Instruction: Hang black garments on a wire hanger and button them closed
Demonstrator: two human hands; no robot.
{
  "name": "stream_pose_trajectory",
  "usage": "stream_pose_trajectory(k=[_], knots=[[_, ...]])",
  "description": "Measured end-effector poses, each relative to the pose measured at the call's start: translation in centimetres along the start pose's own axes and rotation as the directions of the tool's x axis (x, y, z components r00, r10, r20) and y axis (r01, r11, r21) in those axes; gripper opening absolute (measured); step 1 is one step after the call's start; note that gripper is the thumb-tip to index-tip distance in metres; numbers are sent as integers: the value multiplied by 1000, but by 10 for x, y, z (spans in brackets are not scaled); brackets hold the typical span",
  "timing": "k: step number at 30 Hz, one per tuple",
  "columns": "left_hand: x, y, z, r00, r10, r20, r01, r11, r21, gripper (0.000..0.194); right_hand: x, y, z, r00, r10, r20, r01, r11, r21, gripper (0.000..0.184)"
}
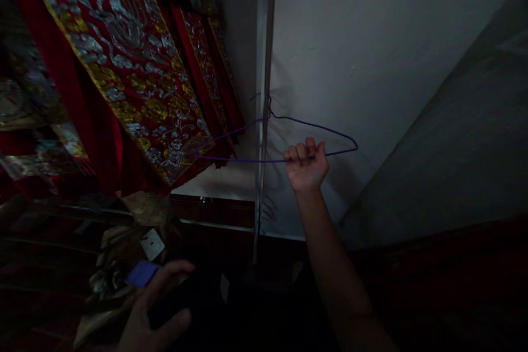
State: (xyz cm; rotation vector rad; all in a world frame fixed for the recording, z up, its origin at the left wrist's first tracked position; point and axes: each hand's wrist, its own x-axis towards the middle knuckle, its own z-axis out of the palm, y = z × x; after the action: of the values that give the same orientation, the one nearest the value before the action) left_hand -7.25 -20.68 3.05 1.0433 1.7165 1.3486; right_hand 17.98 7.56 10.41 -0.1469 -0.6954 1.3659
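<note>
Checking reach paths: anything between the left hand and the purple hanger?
Nothing visible stands between the left hand and the purple hanger, which the right hand grips by its lower bar. The embroidered cloth hangs beside that path, behind the hanger's left end in view; I can't tell the depth gap.

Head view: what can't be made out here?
All in the head view:
Purple hanger: part of its bottom wire is hidden by the fingers of the right hand; dimness hides whether its hook touches the pole.
Left hand: wrist cut off by the bottom edge.
Embroidered cloth: top cut off by the upper edge.
Lit screen: writing too small, blurred.
</note>
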Motion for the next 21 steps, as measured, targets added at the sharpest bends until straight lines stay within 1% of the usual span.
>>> stream_pose_trajectory(k=[2,3,4,5,7,9,11,12,13,14,15,17,19,21], knots=[[9,18,19,983,-26,182,29,1000,-11,60,-4,1,2,991,133,-23,-134,991,-29,39],[14,26,26,970,-25,243,26,1000,1,55,-4,3,0,978,200,-52,-203,978,-44,37],[21,33,32,964,-21,267,17,1000,16,48,-5,5,-4,962,257,-89,-262,964,-51,34],[29,38,36,967,-14,255,8,1000,26,42,-5,7,-11,946,296,-129,-304,951,-50,32],[45,46,43,987,-2,158,5,1000,-15,36,-9,13,-31,922,320,-216,-340,939,-60,25],[64,51,51,997,-23,74,33,989,-147,38,-20,19,-54,901,293,-319,-345,931,-119,21],[82,55,61,999,-48,14,50,950,-308,44,-41,25,-72,878,247,-409,-357,908,-217,26],[91,57,68,998,-55,-14,46,928,-370,46,-54,28,-78,875,237,-422,-371,888,-271,31],[100,59,75,998,-47,-36,28,911,-412,47,-70,31,-80,883,239,-405,-385,862,-330,38],[107,62,82,999,-22,-46,-1,898,-441,47,-86,33,-79,900,266,-346,-398,826,-400,42],[114,64,90,999,17,-42,-35,886,-462,45,-102,35,-76,910,312,-273,-409,781,-472,43],[121,70,105,995,103,12,-83,856,-510,39,-129,38,-66,916,378,-137,-382,711,-591,46],[123,76,116,986,153,65,-89,817,-570,32,-142,42,-58,906,419,-60,-351,664,-660,57],[121,79,121,979,159,128,-48,790,-611,26,-141,46,-56,886,461,-47,-368,639,-676,73]])
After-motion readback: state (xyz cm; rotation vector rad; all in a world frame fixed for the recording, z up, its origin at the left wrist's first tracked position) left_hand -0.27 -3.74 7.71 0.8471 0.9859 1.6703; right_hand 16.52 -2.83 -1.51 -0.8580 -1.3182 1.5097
